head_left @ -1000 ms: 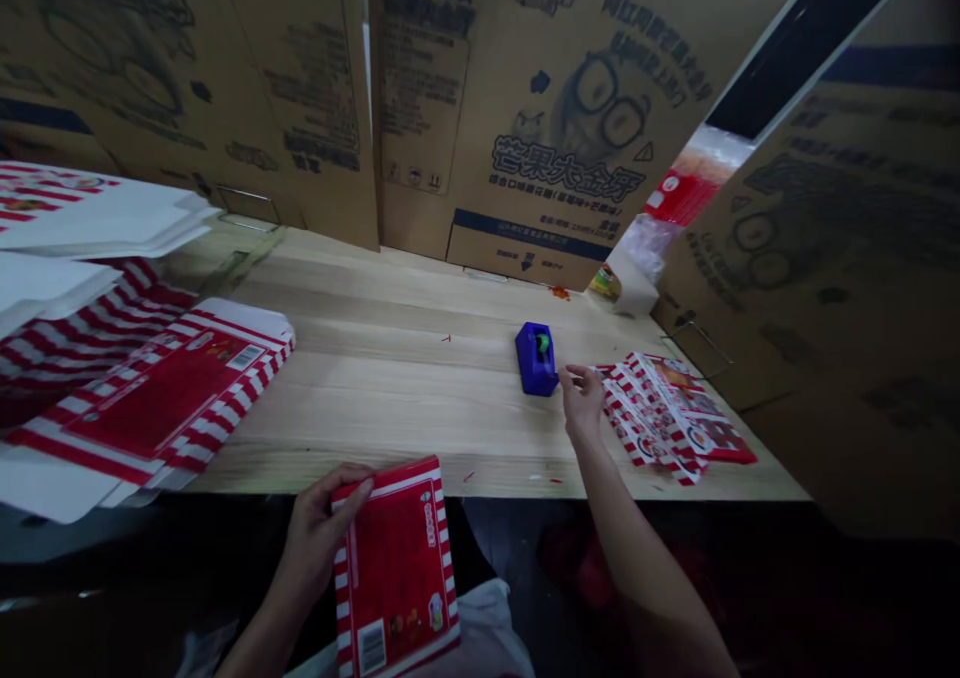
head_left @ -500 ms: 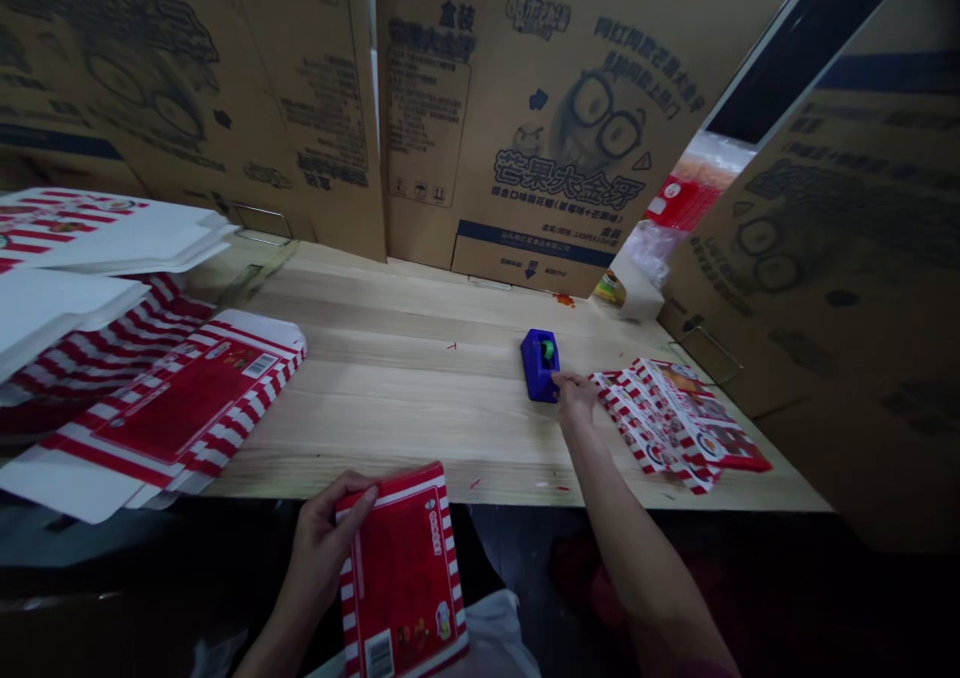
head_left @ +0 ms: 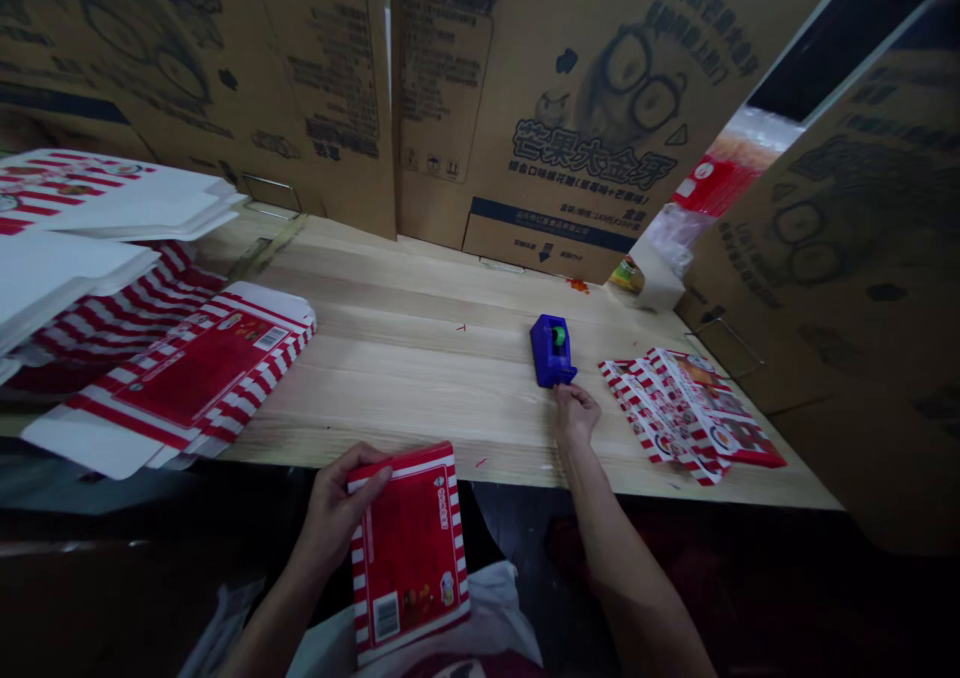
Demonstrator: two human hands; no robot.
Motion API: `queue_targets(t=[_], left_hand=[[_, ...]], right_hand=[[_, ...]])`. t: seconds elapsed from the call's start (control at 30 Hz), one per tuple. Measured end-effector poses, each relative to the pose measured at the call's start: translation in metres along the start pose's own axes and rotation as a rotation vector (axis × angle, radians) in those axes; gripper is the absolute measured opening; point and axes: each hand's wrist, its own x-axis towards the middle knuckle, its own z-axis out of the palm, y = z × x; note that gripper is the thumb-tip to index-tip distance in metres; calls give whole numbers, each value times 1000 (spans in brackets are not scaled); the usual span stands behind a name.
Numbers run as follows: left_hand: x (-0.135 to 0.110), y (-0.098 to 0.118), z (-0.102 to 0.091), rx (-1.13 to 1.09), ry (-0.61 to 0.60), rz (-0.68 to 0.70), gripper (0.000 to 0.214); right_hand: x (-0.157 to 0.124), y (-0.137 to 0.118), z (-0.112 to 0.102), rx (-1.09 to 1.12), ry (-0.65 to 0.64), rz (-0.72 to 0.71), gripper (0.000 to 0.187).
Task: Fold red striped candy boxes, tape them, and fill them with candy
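Observation:
My left hand [head_left: 346,503] grips a red box with white striped edges [head_left: 409,548] by its upper left corner, thumb on its face. The box is tilted above my lap, below the table's front edge, with a barcode at its lower left. On the table stands a blue tape dispenser [head_left: 550,353] with a green-cored roll. At the dispenser's front end, my right hand [head_left: 576,416] has its fingertips pinched together. Any tape between them is too fine to make out.
Flat striped cartons [head_left: 191,368] lie at the left beside a stack of white-edged cartons [head_left: 157,208]. Red-and-white printed packets [head_left: 690,413] are fanned out at the right. Tall cardboard panels [head_left: 540,108] wall off the back and the right side [head_left: 840,288].
My right hand has shifted from the dispenser's right side to its front end. The view has turned slightly. My left hand still holds the red box.

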Motion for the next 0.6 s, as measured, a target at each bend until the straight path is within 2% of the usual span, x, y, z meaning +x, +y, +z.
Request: queue_targets(t=[0.1,0.17,0.23,0.3,0.37,0.43,0.5,0.53,0.6], left_hand=[[0,3,3,16,-2,33,20],[0,3,6,-20,-19,18,20],[0,3,8,-83,-32,-16,21],[1,1,11,-147,-45,-50,23],[2,0,14,-173,-67,-64,23],[3,0,17,-176,-90,-48,23],[5,1,19,-171,-104,-19,23],[6,2,19,-172,-108,-5,22],[6,3,20,-173,-110,12,22]], right_hand=[[-10,-13,2,9,-10,30,29],[-22,-30,11,3,-121,82,29],[-34,-53,30,-61,-426,118,29],[-48,-80,59,-195,-957,79,27],[-62,-104,92,-317,-1488,-38,25],[-76,-120,123,-405,-1867,-179,23],[-89,-127,146,-500,-2108,-306,19],[-95,-129,154,-562,-2176,-367,16],[-105,-131,163,-722,-2200,-521,13]])
